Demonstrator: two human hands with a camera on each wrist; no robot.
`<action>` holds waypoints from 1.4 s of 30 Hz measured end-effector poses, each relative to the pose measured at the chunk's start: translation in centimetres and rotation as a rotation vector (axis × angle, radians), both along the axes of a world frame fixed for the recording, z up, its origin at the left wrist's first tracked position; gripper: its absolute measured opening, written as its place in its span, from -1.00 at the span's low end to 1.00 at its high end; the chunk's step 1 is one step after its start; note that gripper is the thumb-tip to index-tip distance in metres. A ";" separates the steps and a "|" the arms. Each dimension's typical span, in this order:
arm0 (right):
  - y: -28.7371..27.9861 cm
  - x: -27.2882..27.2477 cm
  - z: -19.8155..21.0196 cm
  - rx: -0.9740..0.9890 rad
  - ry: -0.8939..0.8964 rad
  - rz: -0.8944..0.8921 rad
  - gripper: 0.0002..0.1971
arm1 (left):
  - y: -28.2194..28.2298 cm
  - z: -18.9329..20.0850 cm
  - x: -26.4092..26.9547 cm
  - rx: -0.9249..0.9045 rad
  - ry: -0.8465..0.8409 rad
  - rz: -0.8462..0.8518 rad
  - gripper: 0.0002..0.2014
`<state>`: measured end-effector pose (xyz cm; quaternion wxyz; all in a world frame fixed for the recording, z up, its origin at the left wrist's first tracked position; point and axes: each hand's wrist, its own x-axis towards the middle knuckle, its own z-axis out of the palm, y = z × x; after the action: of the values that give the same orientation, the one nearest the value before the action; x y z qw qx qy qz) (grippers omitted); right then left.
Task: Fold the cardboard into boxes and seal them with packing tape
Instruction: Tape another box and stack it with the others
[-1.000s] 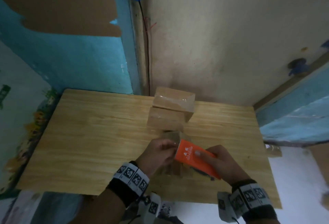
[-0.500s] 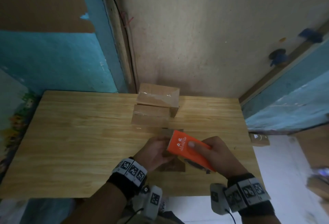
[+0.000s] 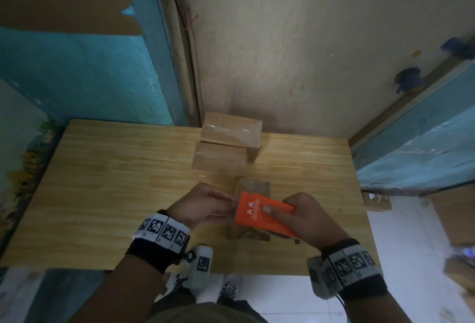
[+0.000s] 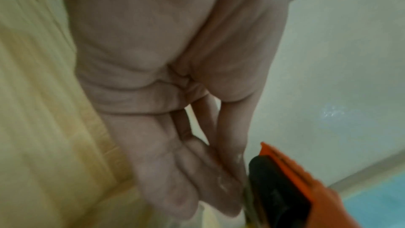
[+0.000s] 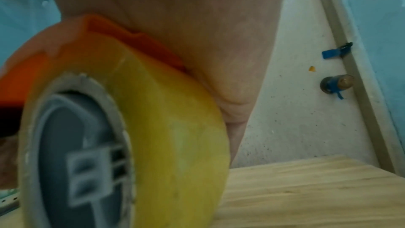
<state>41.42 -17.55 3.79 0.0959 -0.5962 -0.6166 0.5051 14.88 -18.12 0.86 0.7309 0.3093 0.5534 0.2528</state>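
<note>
Head view: an orange plastic tape dispenser [image 3: 264, 213] is gripped in the right hand [image 3: 312, 220] above a small cardboard box [image 3: 253, 189] on the pale wooden surface [image 3: 115, 181], while the left hand's [image 3: 203, 205] fingertips [image 4: 221, 183] are pinched at the dispenser's front edge, apparently on the film end, which cannot be made out. The thin, glossy film could fold onto itself or be laid skewed if pulled off-axis, and the light box might shift unheld. The yellowish tape roll [image 5: 166, 127] is smooth; two sealed boxes [image 3: 226, 148] sit behind, matte with shiny tape.
</note>
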 end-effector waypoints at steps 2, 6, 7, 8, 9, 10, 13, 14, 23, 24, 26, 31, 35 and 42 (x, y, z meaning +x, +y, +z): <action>-0.3 -0.4 -0.3 0.004 0.019 0.010 -0.35 | 0.2 0.8 -0.7 0.007 0.023 -0.012 -0.82; -0.7 -0.7 -0.7 -0.005 0.086 -0.008 -0.35 | 0.2 2.2 -3.4 0.024 0.045 0.039 -0.84; -0.7 -0.6 -0.8 -0.011 0.113 -0.022 -0.34 | 0.2 2.4 -4.6 0.027 0.061 0.064 -0.80; -0.6 -0.6 -0.9 -0.019 0.144 -0.036 -0.33 | 0.3 2.6 -5.8 0.023 0.076 0.100 -0.76; -0.5 -0.6 -1.0 -0.031 0.174 -0.052 -0.31 | 0.3 2.8 -7.1 0.013 0.079 0.141 -0.73; -0.5 -0.8 -1.0 -0.042 0.195 -0.058 -0.31 | 0.2 2.7 -8.3 -0.002 0.078 0.179 -0.71; -0.3 -1.6 -1.2 -0.048 0.202 -0.038 -0.40 | -0.2 1.3 -9.8 -0.048 0.121 0.239 -0.66; -0.3 -1.9 -1.2 -0.050 0.201 -0.029 -0.41 | -0.4 0.7 -9.6 -0.073 0.130 0.254 -0.67; 0.3 -2.0 -1.0 -0.101 0.217 -0.052 -0.20 | -2.1 -4.9 -5.0 -0.173 0.037 0.308 -0.78; 0.3 -1.9 -0.9 -0.108 0.217 -0.048 -0.20 | -2.1 -5.2 -4.8 -0.174 0.017 0.308 -0.79; 0.6 -1.8 -0.5 -0.116 0.202 -0.026 -0.21 | -2.2 -5.8 -4.6 -0.176 0.003 0.303 -0.79; 1.5 -1.2 0.1 -0.135 0.122 0.032 -0.14 | -2.1 -6.8 -2.2 -0.135 0.121 0.222 -0.81; 1.7 -1.2 0.0 -0.152 0.120 0.064 -0.08 | -1.8 -8.0 0.2 -0.104 0.192 0.162 -0.93; 1.4 -5.4 -0.3 -0.126 -0.013 0.091 -0.38 | -2.2 -12.9 -0.3 0.044 0.399 -0.028 -0.63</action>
<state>35.98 -16.16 3.50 0.0310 -0.5756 -0.6109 0.5427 14.54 -20.30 -12.01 0.6032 0.3768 0.6771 0.1886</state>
